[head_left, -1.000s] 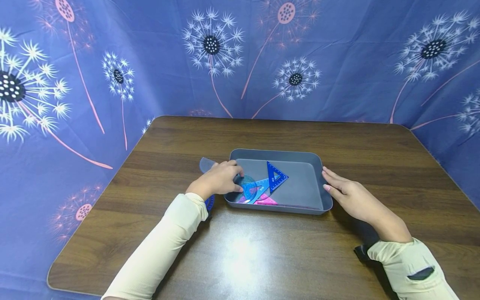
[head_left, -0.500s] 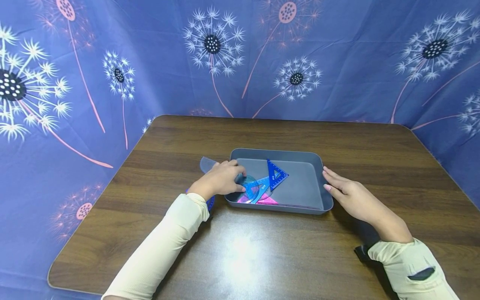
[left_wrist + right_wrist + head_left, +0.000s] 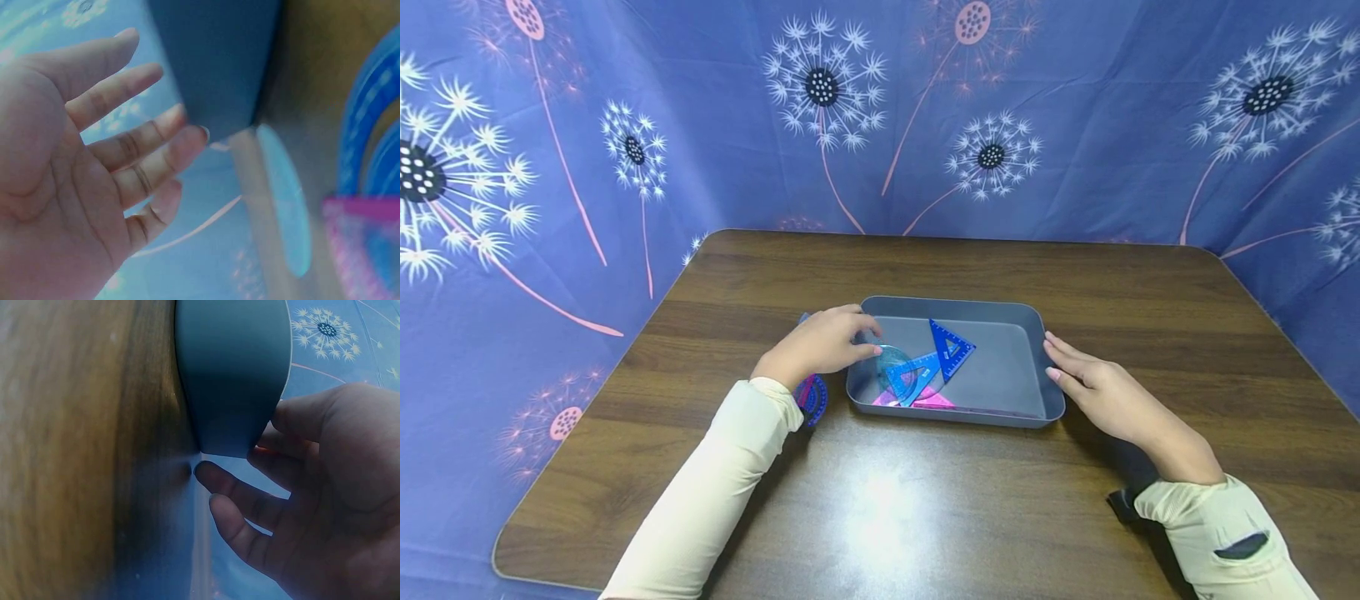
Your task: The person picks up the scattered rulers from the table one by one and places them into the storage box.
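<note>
My left hand (image 3: 822,343) hovers over the left wall of a grey tray (image 3: 1015,367). Its fingers are spread and loosely bent, and the palm in the left wrist view holds nothing. Inside the tray lie a dark blue set square (image 3: 952,360), a lighter blue set square (image 3: 917,379), a round teal-tinted clear piece (image 3: 891,360) and a pink piece (image 3: 934,401). The fingers of my right hand (image 3: 1105,393) rest nearly straight against the tray's right wall. Under my left wrist, blue and pink protractors (image 3: 812,400) lie on the table, partly hidden.
A clear curved piece (image 3: 284,200) lies on the wooden table (image 3: 760,275) left of the tray, mostly covered by my left hand in the head view. A blue dandelion-print cloth (image 3: 895,108) hangs behind the table.
My left hand has moved up and left, from inside the tray to above its left wall. The round clear piece and the protractors on the table show more. The right hand stays put.
</note>
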{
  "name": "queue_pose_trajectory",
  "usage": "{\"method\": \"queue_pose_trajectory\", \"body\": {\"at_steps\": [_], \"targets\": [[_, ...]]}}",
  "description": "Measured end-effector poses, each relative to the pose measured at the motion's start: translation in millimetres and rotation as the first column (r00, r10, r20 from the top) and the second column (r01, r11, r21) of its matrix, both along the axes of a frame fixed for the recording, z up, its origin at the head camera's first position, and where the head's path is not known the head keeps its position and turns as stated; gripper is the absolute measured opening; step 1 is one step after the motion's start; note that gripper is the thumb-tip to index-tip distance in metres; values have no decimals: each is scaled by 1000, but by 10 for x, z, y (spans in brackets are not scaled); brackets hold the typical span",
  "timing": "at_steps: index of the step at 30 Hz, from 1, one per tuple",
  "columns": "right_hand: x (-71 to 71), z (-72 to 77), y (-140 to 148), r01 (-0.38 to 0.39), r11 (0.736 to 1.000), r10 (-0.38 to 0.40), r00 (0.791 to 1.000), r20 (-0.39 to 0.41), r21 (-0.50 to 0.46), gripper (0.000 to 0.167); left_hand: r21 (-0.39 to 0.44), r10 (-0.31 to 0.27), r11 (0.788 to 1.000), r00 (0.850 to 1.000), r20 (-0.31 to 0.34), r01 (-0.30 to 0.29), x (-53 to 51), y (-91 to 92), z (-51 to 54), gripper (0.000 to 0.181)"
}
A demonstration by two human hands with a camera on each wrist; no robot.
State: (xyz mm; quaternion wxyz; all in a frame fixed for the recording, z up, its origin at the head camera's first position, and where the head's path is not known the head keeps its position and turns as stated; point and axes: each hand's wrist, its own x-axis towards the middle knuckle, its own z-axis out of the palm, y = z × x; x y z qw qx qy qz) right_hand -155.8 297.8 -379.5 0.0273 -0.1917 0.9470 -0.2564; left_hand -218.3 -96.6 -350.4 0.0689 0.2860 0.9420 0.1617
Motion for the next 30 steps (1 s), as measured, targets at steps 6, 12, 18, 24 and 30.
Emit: {"method": "queue_pose_trajectory", "body": {"at_steps": [6, 12, 18, 24, 30], "targets": [[2, 2, -3, -1, 1000, 1, 1000, 8, -4, 55, 85, 70, 994, 996, -64, -64, -40, -192, 161, 28], [1, -6, 1, -3, 1000, 3, 1000, 21, -4, 55, 91, 124, 989, 989, -85, -117, -60, -346, 252, 26], [9, -4, 2, 0, 1000, 0, 1000, 12, -8, 55, 30, 180, 983, 982, -50, -179, -64, -456, 303, 31], [2, 0, -1, 1, 1000, -1, 1000, 12, -7, 55, -37, 204, 978, 979, -12, -204, -89, -531, 291, 36], [2, 4, 1, 1, 1000, -1, 1000, 13, -2, 56, -148, 214, 969, 972, 102, -197, -112, -587, 225, 47]]}}
